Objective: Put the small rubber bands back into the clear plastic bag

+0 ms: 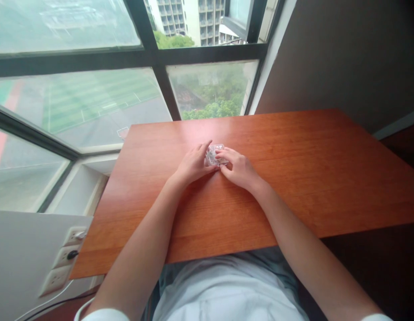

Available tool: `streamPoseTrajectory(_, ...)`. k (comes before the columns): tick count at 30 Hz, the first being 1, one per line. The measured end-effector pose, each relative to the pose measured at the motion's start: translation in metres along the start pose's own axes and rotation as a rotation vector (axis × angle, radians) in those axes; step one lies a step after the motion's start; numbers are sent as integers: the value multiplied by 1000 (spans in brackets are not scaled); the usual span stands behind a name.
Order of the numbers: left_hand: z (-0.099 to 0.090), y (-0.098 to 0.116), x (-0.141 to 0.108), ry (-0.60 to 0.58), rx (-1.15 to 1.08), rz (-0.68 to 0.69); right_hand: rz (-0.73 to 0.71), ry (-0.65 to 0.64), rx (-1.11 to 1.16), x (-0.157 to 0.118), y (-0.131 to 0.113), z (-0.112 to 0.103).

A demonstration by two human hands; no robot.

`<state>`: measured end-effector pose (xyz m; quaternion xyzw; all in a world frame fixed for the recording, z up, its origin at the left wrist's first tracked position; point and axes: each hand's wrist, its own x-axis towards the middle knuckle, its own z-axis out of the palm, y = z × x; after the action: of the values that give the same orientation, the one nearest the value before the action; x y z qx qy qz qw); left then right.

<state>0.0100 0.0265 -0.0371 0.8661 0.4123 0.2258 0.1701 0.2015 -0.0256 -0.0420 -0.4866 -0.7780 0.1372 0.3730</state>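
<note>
A small clear plastic box [213, 154] rests on the wooden table, between my two hands. My left hand [194, 164] is curved around its left side, with the thumb along the near edge and the fingers reaching toward the far side. From the right, my right hand [239, 168] grips the box, fingers over its top right part and thumb at the near edge. Whitish or shiny shapes show through the plastic, too small to make out. My fingers cover part of the box.
The reddish-brown table [310, 178] extends far to the right, with its near edge at my body. Windows [207, 89] border the far and left sides. Wall sockets [64, 258] with plugs and cables sit low at the left. A grey wall [327, 62] rises behind on the right.
</note>
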Motion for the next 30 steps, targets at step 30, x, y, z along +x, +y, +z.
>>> streamPoseTrajectory(30,-14,7,-2,-122,-86,57,11,-196,-105,-3,6,-17)
